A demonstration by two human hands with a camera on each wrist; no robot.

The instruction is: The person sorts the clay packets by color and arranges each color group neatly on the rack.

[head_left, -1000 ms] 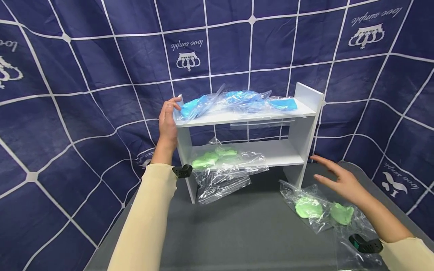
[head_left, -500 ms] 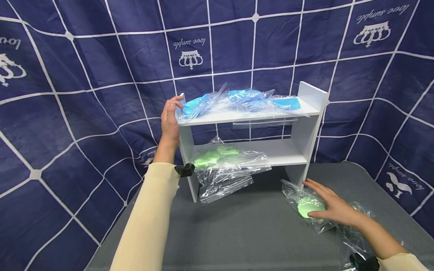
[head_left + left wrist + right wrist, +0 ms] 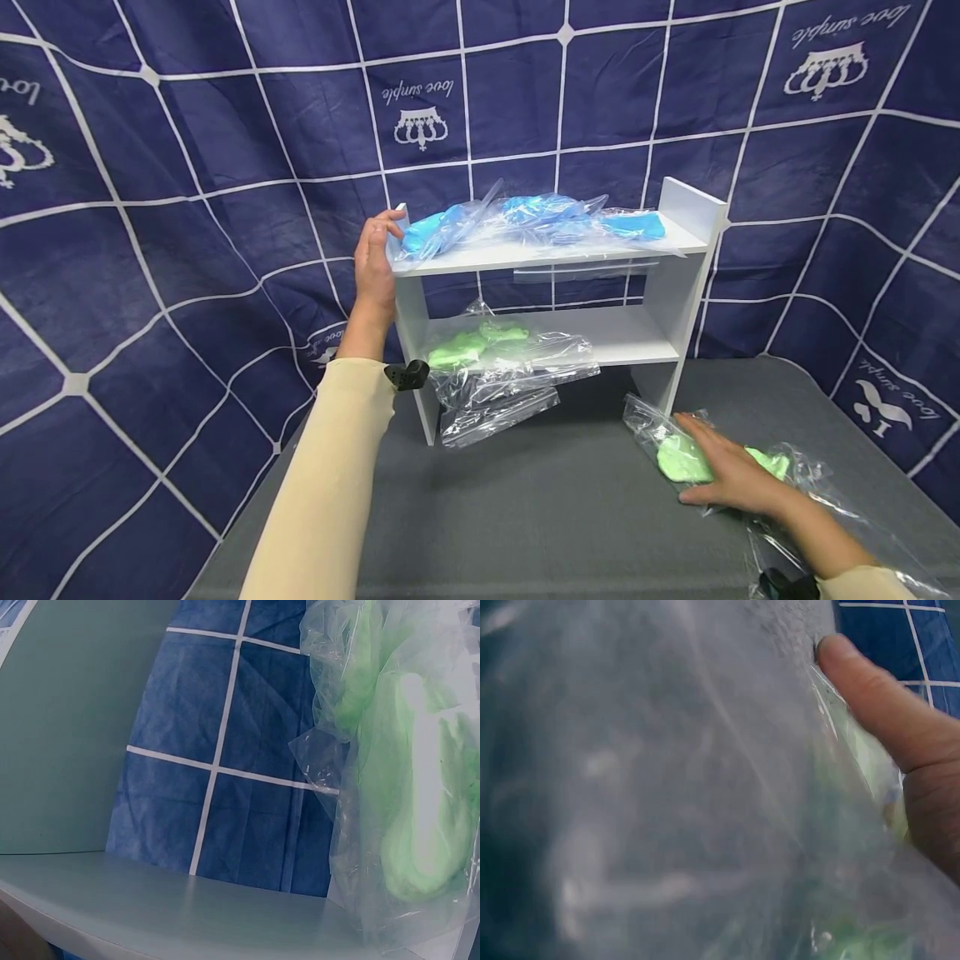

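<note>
At the top left edge of a white two-tier shelf (image 3: 600, 258), my left hand (image 3: 374, 262) grips the side panel, fingers bent over it. Down at the right, my right hand (image 3: 731, 471) lies over a clear plastic bag with a light green, soft-looking piece (image 3: 678, 460) inside, thumb and fingers spread. Another green piece (image 3: 771, 461) shows beyond that hand. In the right wrist view the thumb (image 3: 877, 697) is stretched out beside blurred clear plastic. What the right fingertips do beneath the hand is partly hidden.
Bagged blue pieces (image 3: 536, 212) lie along the top board. On the lower board, bagged green pieces (image 3: 465, 348) sit at the left, and loose plastic (image 3: 498, 417) hangs over its front. A dark grey tabletop (image 3: 540, 517) and blue grid-patterned cloth (image 3: 225, 150) surround the shelf.
My right hand has moved down from above the table, beside the shelf's right leg, onto the bagged green piece. The left hand has stayed on the shelf.
</note>
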